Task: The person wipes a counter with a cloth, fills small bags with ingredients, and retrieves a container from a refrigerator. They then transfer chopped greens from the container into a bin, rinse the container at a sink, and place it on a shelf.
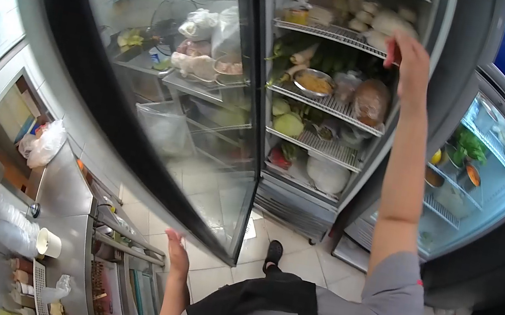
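My right hand (pixel 409 58) is raised in front of the upper shelves of an open upright fridge, its fingers bent and apart with nothing seen between them. Right behind the fingers, a white plastic bag (pixel 391 24) sits on the top shelf among pale wrapped items. Below are a metal bowl (pixel 314 83) of yellow food and a brown lump wrapped in clear film (pixel 370 102). Down at the lower left, my left hand (pixel 176 253) is open beside the edge of the swung-out glass door (pixel 201 82), fingers pointing up.
A second, lit fridge (pixel 483 176) with greens inside stands at the right. On the left runs a steel counter (pixel 64 186) with a plastic bag (pixel 42 144), stacked clear lids and a pale cup (pixel 49 244). The floor is tiled (pixel 309 260).
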### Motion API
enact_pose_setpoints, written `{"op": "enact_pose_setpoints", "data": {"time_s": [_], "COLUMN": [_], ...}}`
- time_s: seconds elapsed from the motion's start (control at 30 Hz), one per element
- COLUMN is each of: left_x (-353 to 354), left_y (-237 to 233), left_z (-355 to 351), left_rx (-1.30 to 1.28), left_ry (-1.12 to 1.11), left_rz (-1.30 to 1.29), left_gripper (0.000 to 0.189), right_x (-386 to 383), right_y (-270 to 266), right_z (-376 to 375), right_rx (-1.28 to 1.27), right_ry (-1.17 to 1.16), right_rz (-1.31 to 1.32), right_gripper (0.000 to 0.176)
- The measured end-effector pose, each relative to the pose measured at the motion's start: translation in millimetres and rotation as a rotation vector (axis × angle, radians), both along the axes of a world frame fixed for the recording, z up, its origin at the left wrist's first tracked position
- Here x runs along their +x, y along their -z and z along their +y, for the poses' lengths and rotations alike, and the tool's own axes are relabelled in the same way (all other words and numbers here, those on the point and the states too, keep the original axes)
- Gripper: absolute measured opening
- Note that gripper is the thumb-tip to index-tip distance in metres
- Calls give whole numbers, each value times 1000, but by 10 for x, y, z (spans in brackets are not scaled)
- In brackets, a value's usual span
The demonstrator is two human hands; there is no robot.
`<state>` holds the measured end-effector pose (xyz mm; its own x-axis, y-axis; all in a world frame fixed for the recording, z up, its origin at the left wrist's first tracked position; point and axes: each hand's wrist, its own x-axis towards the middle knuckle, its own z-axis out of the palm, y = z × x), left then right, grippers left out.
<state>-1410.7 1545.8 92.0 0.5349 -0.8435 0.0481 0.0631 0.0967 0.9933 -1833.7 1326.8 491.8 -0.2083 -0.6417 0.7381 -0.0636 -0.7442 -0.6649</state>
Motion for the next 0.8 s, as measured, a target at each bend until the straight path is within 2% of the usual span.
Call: {"op": "enact_pose_setpoints", "data": {"time_s": [0.03, 0.07, 0.1, 0.13, 0.17, 0.2, 0.23, 0.27, 0.3, 0.33, 0.37, 0.4, 0.47, 0.5, 0.53, 0.6, 0.67, 0.77, 0.8], "left_x": [107, 259, 473, 796, 780, 504, 713, 1186, 1007, 985, 1147, 1354, 1529, 1694, 1640, 1430, 966, 579, 499], "left_y": [-233, 0, 190, 311, 52, -552, -567, -254, -562, -714, -632, -523, -463, -290, -280, -577, -1088, -1648, -1803], "left_z": [20, -149, -193, -280, -343, -517, -581, -636, -769, -888, -993, -1074, -1067, -1077, -1033, -893, -1014, -1433, -1652], "left_rx": [-20, -148, -223, -95, -176, -287, -238, -218, -321, -332, -375, -423, -411, -471, -469, -180, -405, -394, -513], "left_ry": [140, -142, -236, -277, -345, -615, -520, -395, -481, -585, -602, -620, -583, -755, -758, -1325, -1378, -1333, -1221], "left_rz": [-41, 220, -342, -206, -175, 64, 274, 266, 206, 212, 237, 267, 224, 192, 197, -351, -226, -524, -603], "left_gripper": [67, 65, 60, 58, 60, 70, 81, 88, 85, 83, 81, 79, 73, 62, 62, 49, 41, 39, 37], "right_x": [-24, -43, 4, 50, 109, 178, 266, 311, 348, 390, 441, 531, 698, 610, 528, 261, 180, -383, -440], "right_y": [-227, -457, -682, -902, -1103, -1259, -1413, -1572, -1720, -1863, -1978, -2054, -2050, -2157, -2204, -2376, -2248, -2275, -2257], "right_z": [-322, -666, -1001, -1333, -1676, -2049, -2355, -2666, -2933, -3173, -3358, -3458, -3628, -3177, -3305, -3587, -2873, -2859, -2749], "right_rx": [-25, -55, -112, -169, -184, -162, -142, -123, -130, -93, -61, -83, -427, -13, -13, -393, -203, -192, -174], "right_ry": [-22, -41, 31, 108, 99, 96, 97, 98, 99, 335, 571, 570, 1077, 274, 272, 510, 434, 403, 402], "right_rz": [110, 220, 258, 294, 295, 239, 182, 126, 128, 217, 302, 302, 242, 314, 319, 439, 267, 249, 240], "right_gripper": [28, 26, 25, 25, 25, 24, 24, 24, 24, 26, 31, 31, 29, 22, 22, 16, 11, 9, 9]}}
